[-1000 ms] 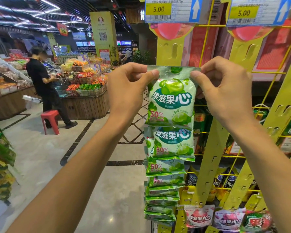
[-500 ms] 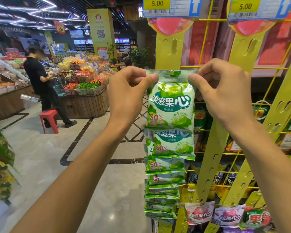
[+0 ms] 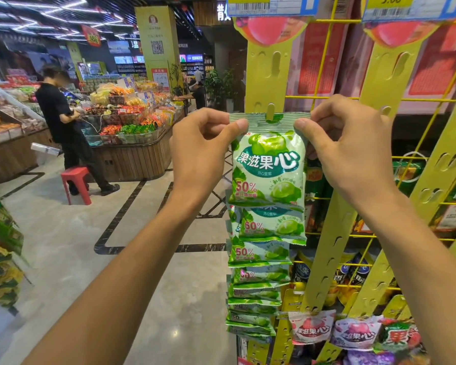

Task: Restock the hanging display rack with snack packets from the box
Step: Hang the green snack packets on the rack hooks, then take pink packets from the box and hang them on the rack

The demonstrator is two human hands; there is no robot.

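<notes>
We hold a green and white plastic snack packet (image 3: 269, 167) by its striped top seal, our left hand (image 3: 200, 154) pinching the left corner between thumb and curled forefinger, our right hand (image 3: 345, 151) pinching the right corner the same way. Between our fingertips, the packet's hang hole sits over a tab of the yellow plastic hanging strip (image 3: 267, 75). Below our fingers, a column of matching green packets (image 3: 258, 259) hangs down the same strip, overlapping. Lower and to the right of our right hand, pink and purple packets (image 3: 353, 331) hang before the yellow wire rack (image 3: 332, 97).
</notes>
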